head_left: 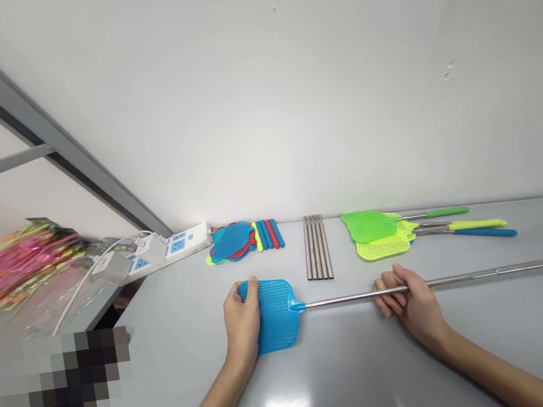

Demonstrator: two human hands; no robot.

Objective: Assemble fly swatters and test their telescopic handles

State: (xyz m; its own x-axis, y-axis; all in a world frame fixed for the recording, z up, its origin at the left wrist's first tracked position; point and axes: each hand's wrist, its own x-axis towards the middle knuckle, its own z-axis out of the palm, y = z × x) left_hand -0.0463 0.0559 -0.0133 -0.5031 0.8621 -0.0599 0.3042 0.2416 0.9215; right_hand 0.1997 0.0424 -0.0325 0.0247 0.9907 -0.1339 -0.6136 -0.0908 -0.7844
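Both hands are apart from each other yet on the same thing, a blue fly swatter (277,314) lying crosswise between them. Fingers and thumb of the left hand (242,322) pinch the outer edge of its perforated head; the right hand (417,307) is curled around its metal rod (340,300), hiding a short stretch. Past the right hand the rod runs out of view, so its far end cannot be told.

Beneath both hands is a grey table (347,381), and beyond them a pale wall (311,90) closes off the back. Just past the left hand sits a pile of loose swatter heads (230,241) in blue, red and yellow-green, overlapping too much to count. Touching or nearly touching that pile on its right are five grips (266,235): three blue, one red, one yellow. Five metal tubes (316,251) lie side by side beyond the gap between the hands. Directly beyond the right hand, three swatters with handles (370,226), green, yellow and blue, overlap at their heads.

Farther left of the left hand, a white power strip (190,240) bounds that side, carrying plugs and a cable (75,295); past it are blurred, uncountable pink and yellow packets (31,257).
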